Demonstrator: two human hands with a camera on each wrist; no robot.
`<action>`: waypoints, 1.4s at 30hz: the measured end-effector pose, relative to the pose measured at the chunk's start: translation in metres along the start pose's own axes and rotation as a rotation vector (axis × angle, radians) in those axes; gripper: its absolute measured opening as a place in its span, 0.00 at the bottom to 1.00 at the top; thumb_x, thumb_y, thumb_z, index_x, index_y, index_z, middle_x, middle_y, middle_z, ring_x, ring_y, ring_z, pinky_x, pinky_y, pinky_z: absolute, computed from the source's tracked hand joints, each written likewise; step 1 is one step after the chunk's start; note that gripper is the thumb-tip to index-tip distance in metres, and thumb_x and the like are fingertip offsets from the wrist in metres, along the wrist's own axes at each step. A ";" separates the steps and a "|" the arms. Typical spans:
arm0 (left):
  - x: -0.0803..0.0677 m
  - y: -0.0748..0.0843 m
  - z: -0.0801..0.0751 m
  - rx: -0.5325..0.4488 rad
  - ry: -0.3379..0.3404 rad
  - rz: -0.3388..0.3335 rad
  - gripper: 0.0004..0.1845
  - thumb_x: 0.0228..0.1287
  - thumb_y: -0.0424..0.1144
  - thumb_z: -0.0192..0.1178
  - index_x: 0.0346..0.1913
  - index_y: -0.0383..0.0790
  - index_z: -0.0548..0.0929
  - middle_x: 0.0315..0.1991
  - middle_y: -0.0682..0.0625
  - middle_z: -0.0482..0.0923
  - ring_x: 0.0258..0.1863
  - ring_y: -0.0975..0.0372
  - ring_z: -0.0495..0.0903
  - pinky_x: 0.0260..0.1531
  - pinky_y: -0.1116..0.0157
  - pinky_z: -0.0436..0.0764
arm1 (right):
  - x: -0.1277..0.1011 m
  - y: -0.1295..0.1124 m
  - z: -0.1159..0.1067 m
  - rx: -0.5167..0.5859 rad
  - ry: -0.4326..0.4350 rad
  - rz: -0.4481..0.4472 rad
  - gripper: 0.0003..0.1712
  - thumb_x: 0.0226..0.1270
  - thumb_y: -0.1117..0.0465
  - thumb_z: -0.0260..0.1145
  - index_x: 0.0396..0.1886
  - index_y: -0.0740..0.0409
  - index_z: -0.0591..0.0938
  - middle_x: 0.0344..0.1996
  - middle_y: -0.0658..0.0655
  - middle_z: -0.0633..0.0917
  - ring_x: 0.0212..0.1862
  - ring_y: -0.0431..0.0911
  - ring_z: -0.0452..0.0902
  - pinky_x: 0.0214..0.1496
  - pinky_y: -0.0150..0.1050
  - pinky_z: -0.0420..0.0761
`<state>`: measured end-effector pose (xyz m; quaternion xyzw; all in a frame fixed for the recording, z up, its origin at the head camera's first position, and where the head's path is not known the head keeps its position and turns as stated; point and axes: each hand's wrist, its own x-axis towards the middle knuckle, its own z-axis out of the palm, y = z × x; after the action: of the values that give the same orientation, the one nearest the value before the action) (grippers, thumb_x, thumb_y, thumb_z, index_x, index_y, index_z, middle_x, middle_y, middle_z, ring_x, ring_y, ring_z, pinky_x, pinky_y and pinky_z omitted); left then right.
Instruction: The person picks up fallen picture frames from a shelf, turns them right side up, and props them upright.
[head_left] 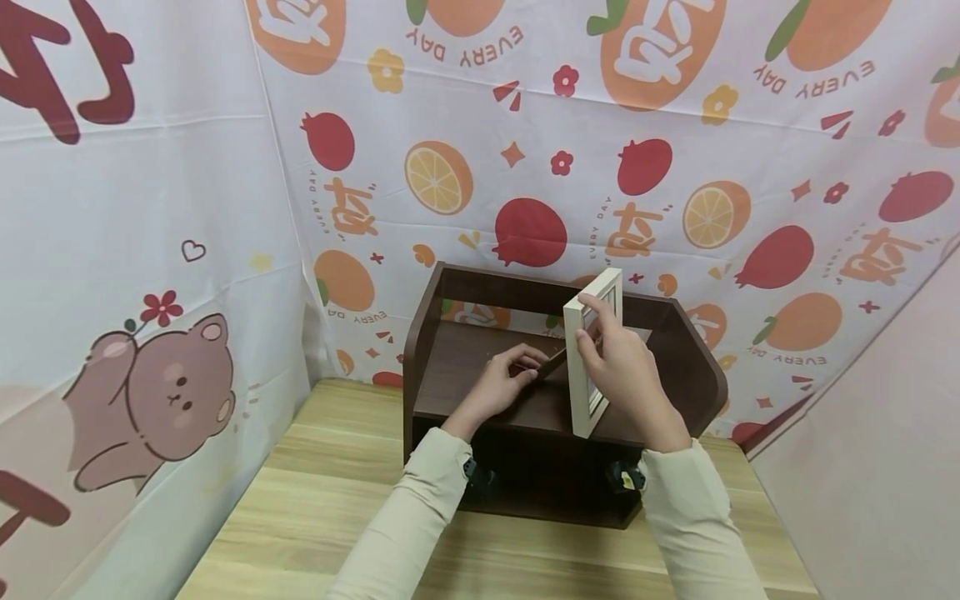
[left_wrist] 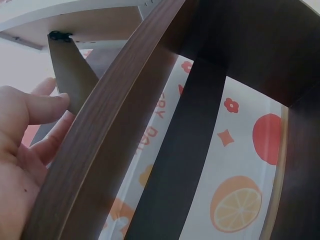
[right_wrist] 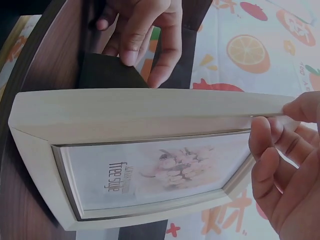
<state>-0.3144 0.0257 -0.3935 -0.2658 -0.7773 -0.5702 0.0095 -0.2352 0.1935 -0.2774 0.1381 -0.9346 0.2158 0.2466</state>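
A cream picture frame (head_left: 577, 367) stands upright on the top board of a dark brown shelf unit (head_left: 453, 367), turned nearly edge-on. My right hand (head_left: 624, 360) grips its upper part, fingers and thumb at the rim. Behind the frame, my left hand (head_left: 501, 382) pinches the dark support leg (left_wrist: 72, 70) between thumb and fingers. This leg angles out from the frame's back, joined by a small black hinge (left_wrist: 61, 36). In the right wrist view, the front holds a flower print (right_wrist: 175, 167) behind the pane.
The shelf unit stands on a light wood-grain table (head_left: 337, 467) and has raised sides, a back rail (head_left: 510, 290) and a dark lower compartment (head_left: 547, 475). Fruit-patterned cloth (head_left: 525, 125) hangs close behind it. A bear-print cloth (head_left: 172, 392) hangs on the left.
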 end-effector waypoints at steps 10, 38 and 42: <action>-0.001 -0.001 -0.003 -0.019 0.017 0.001 0.12 0.68 0.31 0.56 0.49 0.48 0.82 0.46 0.46 0.83 0.47 0.55 0.81 0.51 0.55 0.77 | -0.001 -0.005 0.003 0.005 0.003 0.009 0.28 0.71 0.60 0.58 0.69 0.53 0.66 0.28 0.54 0.80 0.25 0.44 0.72 0.26 0.38 0.69; -0.041 0.026 0.039 -0.143 0.078 0.034 0.17 0.59 0.41 0.68 0.51 0.45 0.80 0.47 0.45 0.81 0.43 0.54 0.82 0.37 0.69 0.79 | -0.001 0.005 0.000 0.131 -0.031 -0.009 0.28 0.73 0.60 0.57 0.70 0.52 0.64 0.27 0.56 0.80 0.23 0.43 0.73 0.26 0.37 0.71; -0.043 0.027 0.046 -0.167 0.112 0.051 0.17 0.59 0.40 0.68 0.51 0.46 0.79 0.46 0.45 0.81 0.44 0.53 0.81 0.37 0.70 0.76 | 0.000 0.005 0.001 0.120 -0.023 -0.013 0.29 0.73 0.60 0.58 0.70 0.52 0.64 0.28 0.57 0.80 0.23 0.43 0.73 0.26 0.37 0.72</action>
<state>-0.2527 0.0554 -0.3996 -0.2532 -0.7182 -0.6466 0.0454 -0.2375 0.1970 -0.2794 0.1612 -0.9218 0.2682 0.2287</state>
